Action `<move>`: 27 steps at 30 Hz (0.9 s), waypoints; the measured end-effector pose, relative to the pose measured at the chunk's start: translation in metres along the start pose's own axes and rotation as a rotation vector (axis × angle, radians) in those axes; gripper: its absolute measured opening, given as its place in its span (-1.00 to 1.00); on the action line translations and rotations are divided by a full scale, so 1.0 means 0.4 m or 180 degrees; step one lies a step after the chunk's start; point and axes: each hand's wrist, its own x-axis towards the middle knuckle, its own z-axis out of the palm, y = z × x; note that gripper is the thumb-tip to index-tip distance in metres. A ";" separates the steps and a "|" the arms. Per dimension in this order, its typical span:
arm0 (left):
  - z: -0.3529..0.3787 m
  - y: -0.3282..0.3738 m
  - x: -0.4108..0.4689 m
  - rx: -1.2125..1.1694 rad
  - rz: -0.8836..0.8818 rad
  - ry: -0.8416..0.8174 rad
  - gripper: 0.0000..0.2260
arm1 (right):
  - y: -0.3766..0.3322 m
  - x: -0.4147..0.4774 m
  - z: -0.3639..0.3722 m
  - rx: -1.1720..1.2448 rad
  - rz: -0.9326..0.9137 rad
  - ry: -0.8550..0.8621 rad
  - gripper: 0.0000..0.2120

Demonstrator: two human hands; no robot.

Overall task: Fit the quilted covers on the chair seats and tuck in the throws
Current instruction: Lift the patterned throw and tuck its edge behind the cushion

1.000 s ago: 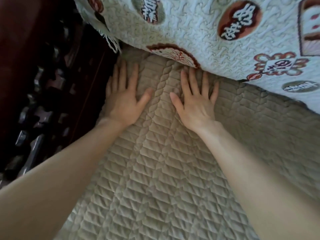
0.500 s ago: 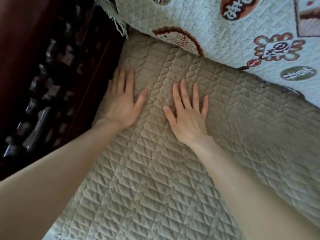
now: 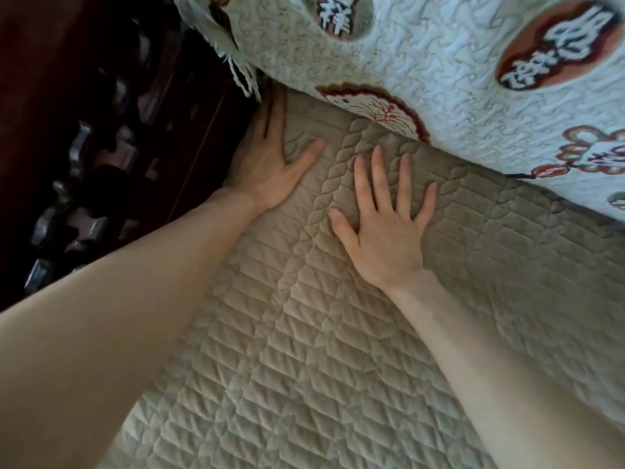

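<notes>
Two flat palms do the work, and we judge the step to be seating the cover into the back corner of the seat.

Starting at the left, the carved wooden frame (image 3: 101,147) is dark, hard and glossy, with openwork that catches the light. Fabric could snag there, so we would push down beside it rather than drag across it.

Our left hand (image 3: 267,170) lies open against that frame, fingers straight and close together, thumb splayed. The fingertips reach the corner under the fringe (image 3: 241,74). To do this well, we would slide those fingertips along the gap between seat and frame, feeding the edge in a little at a time.

The quilted cover (image 3: 304,350) lies spread over the seat beneath both hands. It is beige, soft and matt, stitched in slanted blocks, with a braided band running between the hands. It looks thick and springy, so it probably needs firm pressure.

Our right hand (image 3: 385,231) rests open on it, fingers fanned, holding nothing. It should pin the cloth while the left tucks.

Farthest right and above, the throw (image 3: 439,72) drapes down, pale and nubbly with rust-red medallions, and its lower edge meets the cover.
</notes>
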 end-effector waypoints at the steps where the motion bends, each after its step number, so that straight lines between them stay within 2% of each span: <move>1: 0.001 -0.005 0.010 -0.0061 -0.0030 -0.0003 -0.19 | -0.001 0.006 0.001 -0.0051 0.0003 -0.0014 -0.28; 7: 0.006 -0.010 0.033 -0.0286 -0.0098 0.0070 -0.14 | -0.010 0.026 -0.008 -0.0231 -0.0035 -0.0226 -0.22; 11: -0.015 0.002 -0.024 -0.0261 0.0152 0.0294 -0.22 | -0.019 0.014 -0.025 -0.0198 0.0019 -0.0255 -0.21; 14: -0.010 -0.011 -0.116 0.0320 0.0364 0.0137 -0.28 | -0.042 -0.010 -0.031 0.0015 0.0060 -0.0296 -0.22; 16: -0.009 -0.029 -0.149 0.0437 0.0467 0.0033 -0.25 | -0.064 -0.036 -0.027 0.0050 -0.0005 -0.0280 -0.21; 21: -0.005 -0.039 -0.106 0.0114 0.0268 -0.0213 -0.22 | -0.083 -0.048 -0.007 0.0013 0.0033 -0.0234 -0.19; 27: -0.013 -0.046 -0.095 -0.0084 0.0209 -0.0171 -0.18 | -0.086 -0.050 -0.016 0.0031 0.0018 -0.0386 -0.16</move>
